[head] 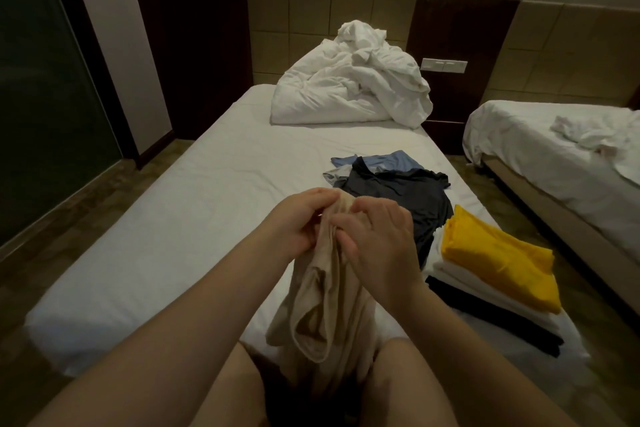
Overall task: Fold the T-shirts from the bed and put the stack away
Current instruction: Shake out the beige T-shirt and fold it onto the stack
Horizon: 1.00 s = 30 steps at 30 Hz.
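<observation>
left hand (298, 222) + right hand (377, 236) close together, both pinching bunched beige fabric T-shirt (329, 305). Imo find shoulder seams, spread it, lay flat on white-sheeted bed (207, 184) b4 folding.

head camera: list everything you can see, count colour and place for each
beige T-shirt: 1, beige, held up over the near end of the bed
folded stack: 1, yellow on top, white below it, black at the bottom, near right part of the bed
dark T-shirt: 1, dark grey, unfolded, mid-right of the bed
blue garment: 1, blue, partly under the dark T-shirt
grey garment: 1, light grey, partly under the dark T-shirt
duvet: 1, white, crumpled at the head of the bed
bed: 1, white sheet, centre
second bed: 1, white, far right
switch panel: 1, pale, on the wall behind the duvet
left hand: 1, pinches the beige T-shirt's top
right hand: 1, pinches the beige T-shirt beside the left hand
</observation>
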{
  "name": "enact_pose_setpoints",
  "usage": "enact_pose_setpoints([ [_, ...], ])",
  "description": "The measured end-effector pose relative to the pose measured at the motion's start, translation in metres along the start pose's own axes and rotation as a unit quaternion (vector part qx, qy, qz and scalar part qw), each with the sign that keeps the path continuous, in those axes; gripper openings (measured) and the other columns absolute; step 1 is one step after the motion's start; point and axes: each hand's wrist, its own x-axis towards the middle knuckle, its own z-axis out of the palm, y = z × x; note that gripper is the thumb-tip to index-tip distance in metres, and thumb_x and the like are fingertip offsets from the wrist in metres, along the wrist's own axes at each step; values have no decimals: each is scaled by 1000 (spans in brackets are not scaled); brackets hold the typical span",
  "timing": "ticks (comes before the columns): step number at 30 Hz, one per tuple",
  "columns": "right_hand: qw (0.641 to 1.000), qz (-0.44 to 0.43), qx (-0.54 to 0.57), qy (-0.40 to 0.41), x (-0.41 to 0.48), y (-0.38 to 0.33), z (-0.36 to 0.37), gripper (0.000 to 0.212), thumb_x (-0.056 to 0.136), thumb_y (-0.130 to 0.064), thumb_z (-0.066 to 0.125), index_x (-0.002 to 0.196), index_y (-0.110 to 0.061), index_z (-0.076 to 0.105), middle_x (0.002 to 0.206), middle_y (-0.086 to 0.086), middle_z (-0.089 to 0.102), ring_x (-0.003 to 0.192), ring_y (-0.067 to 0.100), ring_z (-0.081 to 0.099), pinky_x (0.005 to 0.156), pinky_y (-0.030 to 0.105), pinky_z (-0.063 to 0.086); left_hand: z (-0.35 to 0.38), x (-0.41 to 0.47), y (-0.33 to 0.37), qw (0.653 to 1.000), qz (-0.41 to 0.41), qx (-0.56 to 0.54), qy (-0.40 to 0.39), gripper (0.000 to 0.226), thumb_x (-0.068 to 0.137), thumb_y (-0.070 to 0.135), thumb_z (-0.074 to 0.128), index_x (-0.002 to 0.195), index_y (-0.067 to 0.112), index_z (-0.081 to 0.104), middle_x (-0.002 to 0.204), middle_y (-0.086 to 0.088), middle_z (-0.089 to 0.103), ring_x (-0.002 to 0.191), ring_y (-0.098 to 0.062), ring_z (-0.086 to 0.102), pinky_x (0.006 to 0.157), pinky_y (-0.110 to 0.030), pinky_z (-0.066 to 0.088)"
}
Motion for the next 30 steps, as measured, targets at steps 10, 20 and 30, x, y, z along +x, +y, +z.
enact_pose_setpoints([
  [10,866,413,274,-64,17,-20,-5,26,98,-27,45,83,-7,52,70,3,52,65,19,49,59,34,36,23,-5,28,992,113,-45,24,15,95,11,50,81,11,56,71,-5,53,66,-13,52,51,-18,50],
  [20,803,349,384,-294,88,31,-48,20,95,-17,51,94,-1,64,83,8,61,79,16,57,74,31,44,21,-13,59,741,322,580,-103,35,98,35,41,131,28,47,118,8,51,101,-1,44,81,-2,33],
  [30,757,405,492,-147,118,37,-87,6,86,-21,65,87,-17,61,66,-3,63,61,8,57,57,24,45,46,-30,98,900,194,360,-152,30,90,42,53,98,18,68,95,-5,67,87,-15,64,80,-32,55],
])
